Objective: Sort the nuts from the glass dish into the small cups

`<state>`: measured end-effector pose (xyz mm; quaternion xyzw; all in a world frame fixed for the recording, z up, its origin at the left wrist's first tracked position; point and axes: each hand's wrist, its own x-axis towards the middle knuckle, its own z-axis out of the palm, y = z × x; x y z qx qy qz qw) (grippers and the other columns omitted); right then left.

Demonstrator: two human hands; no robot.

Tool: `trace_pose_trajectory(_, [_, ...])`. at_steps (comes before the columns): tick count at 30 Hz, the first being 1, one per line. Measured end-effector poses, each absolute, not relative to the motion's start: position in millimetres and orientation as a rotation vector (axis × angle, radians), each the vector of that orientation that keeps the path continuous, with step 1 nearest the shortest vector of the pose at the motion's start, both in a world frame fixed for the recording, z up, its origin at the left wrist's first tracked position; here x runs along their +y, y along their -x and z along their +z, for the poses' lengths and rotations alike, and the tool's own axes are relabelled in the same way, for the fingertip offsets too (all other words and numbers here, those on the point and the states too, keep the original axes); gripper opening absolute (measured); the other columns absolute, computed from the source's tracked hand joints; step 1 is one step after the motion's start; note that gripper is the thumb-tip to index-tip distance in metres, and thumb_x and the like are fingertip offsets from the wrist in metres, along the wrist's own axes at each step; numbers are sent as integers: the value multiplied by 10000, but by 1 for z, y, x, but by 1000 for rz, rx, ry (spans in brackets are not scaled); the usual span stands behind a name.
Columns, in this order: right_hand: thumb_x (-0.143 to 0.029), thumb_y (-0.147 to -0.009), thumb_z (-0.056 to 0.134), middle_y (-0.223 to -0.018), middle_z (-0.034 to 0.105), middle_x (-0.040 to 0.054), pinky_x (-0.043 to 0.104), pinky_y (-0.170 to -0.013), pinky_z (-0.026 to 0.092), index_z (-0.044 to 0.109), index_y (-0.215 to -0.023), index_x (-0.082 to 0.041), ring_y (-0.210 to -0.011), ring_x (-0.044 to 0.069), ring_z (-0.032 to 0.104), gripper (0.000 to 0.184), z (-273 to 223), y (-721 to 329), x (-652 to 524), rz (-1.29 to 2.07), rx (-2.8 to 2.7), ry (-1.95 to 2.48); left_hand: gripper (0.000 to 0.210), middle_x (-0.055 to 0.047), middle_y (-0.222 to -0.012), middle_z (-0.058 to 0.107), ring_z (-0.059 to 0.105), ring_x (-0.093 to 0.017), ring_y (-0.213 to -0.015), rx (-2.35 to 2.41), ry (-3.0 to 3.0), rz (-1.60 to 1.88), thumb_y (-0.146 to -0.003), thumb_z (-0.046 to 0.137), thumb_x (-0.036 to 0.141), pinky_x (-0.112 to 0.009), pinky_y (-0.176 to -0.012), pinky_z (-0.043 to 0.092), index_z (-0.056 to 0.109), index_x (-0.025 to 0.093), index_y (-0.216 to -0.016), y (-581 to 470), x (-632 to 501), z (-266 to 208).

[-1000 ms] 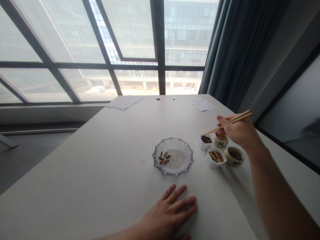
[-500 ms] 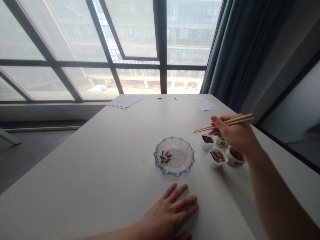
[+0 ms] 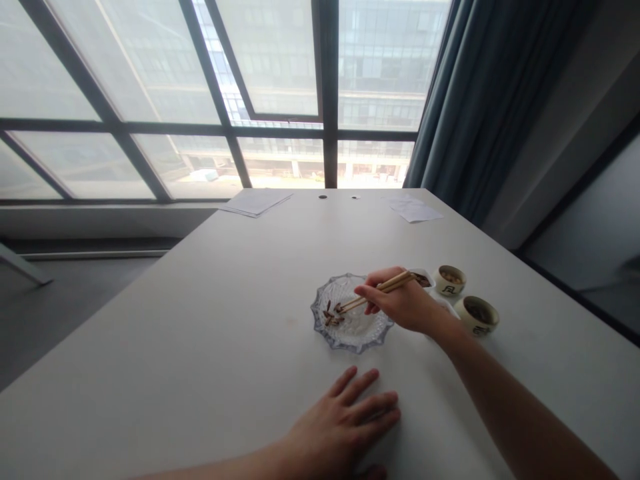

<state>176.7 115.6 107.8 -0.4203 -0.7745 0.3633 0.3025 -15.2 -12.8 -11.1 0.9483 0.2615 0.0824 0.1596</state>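
Note:
My right hand (image 3: 397, 299) is closed around a pair of wooden chopsticks (image 3: 396, 283), held over a scalloped clear glass dish (image 3: 350, 342). The chopstick tips reach down to several small brown pieces, like seeds or nuts in shells (image 3: 332, 317), on the dish's left side. Whether the tips pinch one of them I cannot tell. My left hand (image 3: 350, 420) lies flat on the table in front of the dish, fingers spread, holding nothing. Behind the right hand, a white square cup (image 3: 425, 275) with dark pieces shows partly; a second white cup (image 3: 447, 306) is mostly hidden.
Two cream round cups with dark characters, a far one (image 3: 451, 283) and a nearer one (image 3: 480, 316), stand right of the white cups, with contents inside. Papers lie at the far left (image 3: 256, 201) and far right (image 3: 414, 208) of the white table (image 3: 200, 320). A curtain (image 3: 465, 113) hangs beside the window.
My right hand has moved left and down with the chopsticks, from above the cups to the glass dish. The left hand stays in place.

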Motion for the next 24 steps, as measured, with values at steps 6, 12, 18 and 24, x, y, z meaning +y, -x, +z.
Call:
trace_pose_trajectory(6, [-539,-934,656,-651,737,48,242,-531,561,620,-672,-189,-605,198,744,438,100,-174,119,1073,-1897,1115,654,-18,-1619,432,256,-343,-1557,754,-2669,236,-1015,592,494,-565,-1294,169,388,268,-1595,15,-13,-9])
trace_pose_trajectory(12, [-599,-870,732,-718,779,78,273,-573,638,726,-747,-173,-657,234,787,444,126,-202,120,958,-1737,1170,673,-36,-1609,446,262,-356,-1553,755,-2652,235,-991,632,458,-580,-1292,168,402,259,-1592,14,-13,-7])
trace_pose_trajectory(18, [-506,-871,771,-782,794,105,272,-521,646,750,-791,-171,-599,223,777,345,156,-263,130,556,-1384,1364,657,-25,-1617,433,249,-346,-1559,755,-2635,222,-1000,616,455,-569,-1296,151,403,256,-1589,13,-14,-1])
trace_pose_trajectory(24, [-387,-883,749,-652,756,89,264,-454,609,708,-699,-186,-560,234,764,276,149,-288,142,463,-1388,1584,643,-11,-1628,416,230,-341,-1565,760,-2630,203,-1014,593,465,-568,-1296,138,392,270,-1594,13,-13,-1])
